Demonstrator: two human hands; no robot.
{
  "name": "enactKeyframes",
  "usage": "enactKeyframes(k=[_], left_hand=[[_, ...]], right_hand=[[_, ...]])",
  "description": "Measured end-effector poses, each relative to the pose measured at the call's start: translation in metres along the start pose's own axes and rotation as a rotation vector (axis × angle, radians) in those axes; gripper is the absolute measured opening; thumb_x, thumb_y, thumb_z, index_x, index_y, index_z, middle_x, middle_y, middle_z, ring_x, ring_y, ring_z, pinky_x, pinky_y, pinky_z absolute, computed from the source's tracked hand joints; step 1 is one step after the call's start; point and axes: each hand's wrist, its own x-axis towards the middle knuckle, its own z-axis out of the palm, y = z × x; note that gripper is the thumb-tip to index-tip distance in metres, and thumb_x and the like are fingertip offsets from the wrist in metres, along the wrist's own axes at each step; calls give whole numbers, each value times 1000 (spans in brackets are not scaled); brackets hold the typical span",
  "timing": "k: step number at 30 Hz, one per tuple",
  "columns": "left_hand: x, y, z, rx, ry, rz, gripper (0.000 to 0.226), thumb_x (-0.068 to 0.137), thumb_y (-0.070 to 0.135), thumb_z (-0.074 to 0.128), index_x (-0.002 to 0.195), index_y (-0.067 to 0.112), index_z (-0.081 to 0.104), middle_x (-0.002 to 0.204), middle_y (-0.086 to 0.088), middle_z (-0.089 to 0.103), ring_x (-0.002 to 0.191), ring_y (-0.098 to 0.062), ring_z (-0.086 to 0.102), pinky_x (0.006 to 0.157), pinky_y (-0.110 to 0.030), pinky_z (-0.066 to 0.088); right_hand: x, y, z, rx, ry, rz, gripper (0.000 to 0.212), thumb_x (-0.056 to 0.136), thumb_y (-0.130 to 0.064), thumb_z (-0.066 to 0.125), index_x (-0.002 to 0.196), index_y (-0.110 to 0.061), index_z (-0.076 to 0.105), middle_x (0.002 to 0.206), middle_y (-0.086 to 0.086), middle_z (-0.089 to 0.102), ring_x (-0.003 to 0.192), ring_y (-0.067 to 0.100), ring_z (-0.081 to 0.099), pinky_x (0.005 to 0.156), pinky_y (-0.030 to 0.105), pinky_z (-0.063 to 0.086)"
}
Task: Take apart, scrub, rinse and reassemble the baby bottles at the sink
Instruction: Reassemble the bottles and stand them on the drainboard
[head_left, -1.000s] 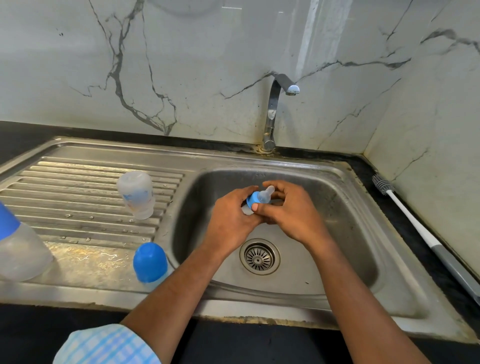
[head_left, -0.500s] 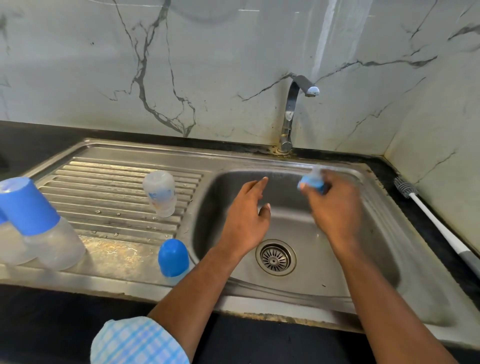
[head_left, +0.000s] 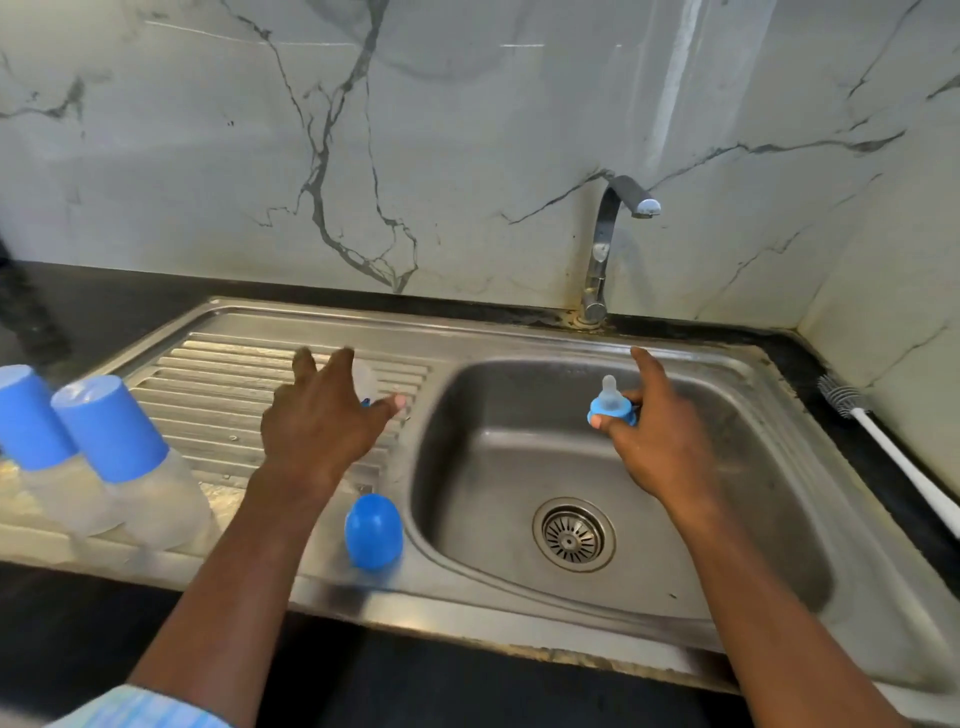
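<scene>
Left hand (head_left: 317, 426) spread wide, holding nothing, above the draining board (head_left: 218, 374), clear bottle body (head_left: 366, 379) half hidden behind it, contact unclear, right hand (head_left: 654, 447) pinching the blue teat collar (head_left: 610, 402) over the sink basin (head_left: 519, 467), forefinger pointing out, blue cap (head_left: 373, 530) beside the basin

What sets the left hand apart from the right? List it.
The left hand is open and holds nothing; the right hand holds a nipple. The left is over the drainboard, near a clear bottle; the right is over the basin. Both are bare.
</scene>
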Motion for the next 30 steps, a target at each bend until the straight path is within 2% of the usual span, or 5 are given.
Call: enactKeyframes(k=[9, 17, 21, 26, 30], left_hand=[[19, 35, 14, -539, 149, 221, 71, 68, 22, 89, 127, 19, 49, 123, -9, 57, 105, -29, 61, 82, -33, 48], [-17, 115, 46, -1001, 571, 587, 70, 78, 18, 84, 137, 9, 47, 138, -4, 51, 127, -24, 54, 101, -24, 46], [-21, 113, 88, -483, 92, 581, 74, 77, 24, 83, 142, 13, 50, 137, -10, 59, 127, -23, 55, 106, -38, 44], [-23, 115, 87, -685, 273, 674, 74, 77, 18, 83, 141, 12, 47, 137, -10, 56, 125, -10, 48, 104, -15, 40], [-29, 117, 108, -895, -81, 348, 73, 79, 23, 83, 141, 23, 46, 131, -1, 61, 117, -17, 61, 95, -30, 52]], right_hand=[[9, 9, -5, 63, 55, 33, 79, 85, -29, 77, 152, -22, 35, 127, 3, 65, 113, 21, 61, 92, 34, 49], [-10, -29, -38, 324, 744, -438, 34, 86, -16, 77, 116, -5, 65, 115, 10, 63, 102, 20, 64, 86, 28, 51], [5, 15, -22, -209, -126, 261, 26, 80, -33, 80, 92, -11, 70, 96, 11, 73, 81, 20, 66, 69, 27, 46], [9, 0, -33, 45, 582, -68, 33, 87, -35, 73, 111, -13, 69, 106, 3, 71, 94, 17, 64, 82, 29, 49], [7, 18, -15, -107, 29, 188, 30, 81, -38, 78, 102, -17, 72, 90, -1, 71, 81, 14, 64, 70, 28, 45]])
